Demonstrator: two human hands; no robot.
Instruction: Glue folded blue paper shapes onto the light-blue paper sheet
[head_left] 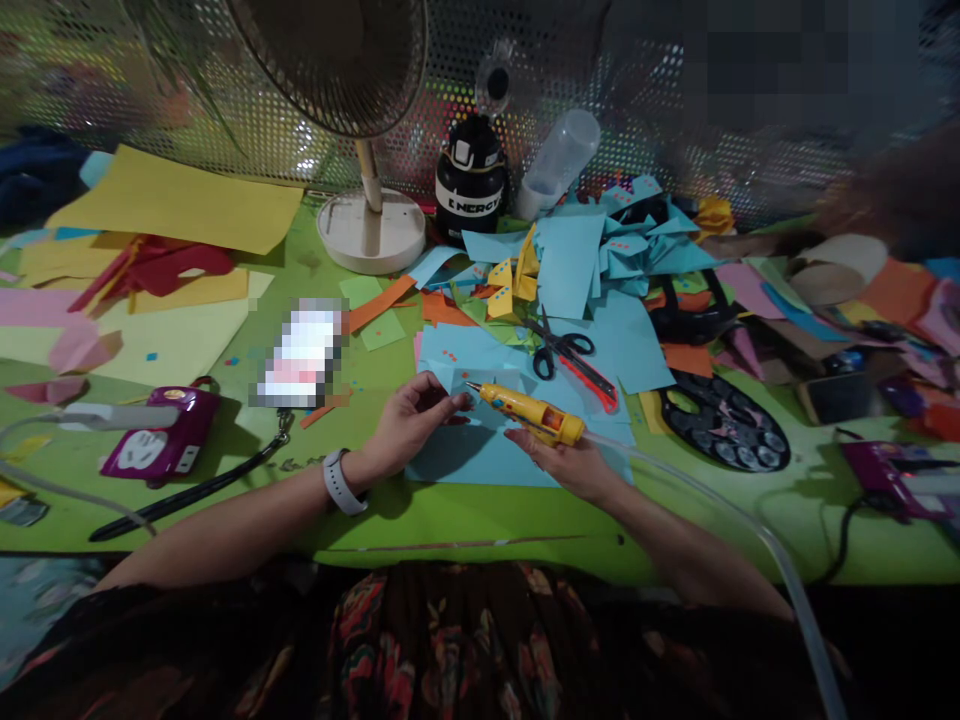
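Observation:
My right hand [566, 462] is wrapped round a yellow pen-shaped tool [529, 412] with a thin metal tip and a pale cord [697, 478] trailing to the right. The tip points left, close to the fingertips of my left hand [416, 420]. My left thumb and finger are pinched together above a light blue paper sheet [495, 455]; what sits between them, probably a bit of blue paper, is too small to make out. Tiny red dots [450, 356] mark the blue paper just beyond. Black-handled scissors [562, 350] and a red cutter [600, 388] lie behind the tool.
A lit phone [302, 355] and purple power box [165, 435] lie left; another purple box [892, 475] lies far right. Behind stand a fan base [371, 235], a black bottle [471, 195] and cut blue papers [570, 265]. A black palette-shaped item [724, 425] lies right.

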